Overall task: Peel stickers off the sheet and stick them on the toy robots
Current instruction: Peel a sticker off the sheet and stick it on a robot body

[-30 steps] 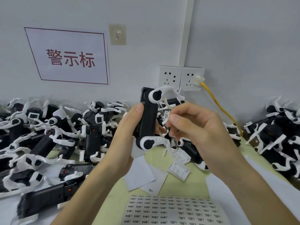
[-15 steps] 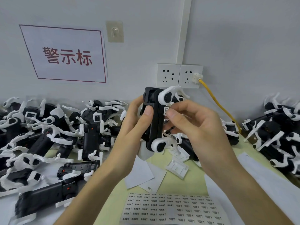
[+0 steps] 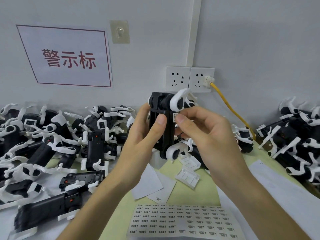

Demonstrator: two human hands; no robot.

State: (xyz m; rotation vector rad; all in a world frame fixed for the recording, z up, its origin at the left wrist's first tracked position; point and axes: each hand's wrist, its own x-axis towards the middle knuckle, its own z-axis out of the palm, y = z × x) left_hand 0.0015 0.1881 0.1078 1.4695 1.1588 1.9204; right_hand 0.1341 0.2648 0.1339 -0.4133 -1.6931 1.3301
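My left hand (image 3: pixel 143 135) grips a black toy robot (image 3: pixel 167 135) with white legs, upright at chest height, thumb across its open underside. My right hand (image 3: pixel 202 134) pinches a small white sticker (image 3: pixel 174 117) at the robot's right edge, thumb tip against it. The sticker sheet (image 3: pixel 181 220), with several rows of small printed labels, lies flat on the table near me, below both hands.
Heaps of black-and-white toy robots (image 3: pixel 52 144) fill the table's left, and another pile (image 3: pixel 297 135) sits at the right. White battery covers (image 3: pixel 187 176) and paper scraps (image 3: pixel 149 182) lie under my hands. A yellow cable (image 3: pixel 232 110) runs from the wall socket (image 3: pixel 201 79).
The robot has been turned, showing its open underside, and raised slightly. My right hand has brought the sticker to its right edge.
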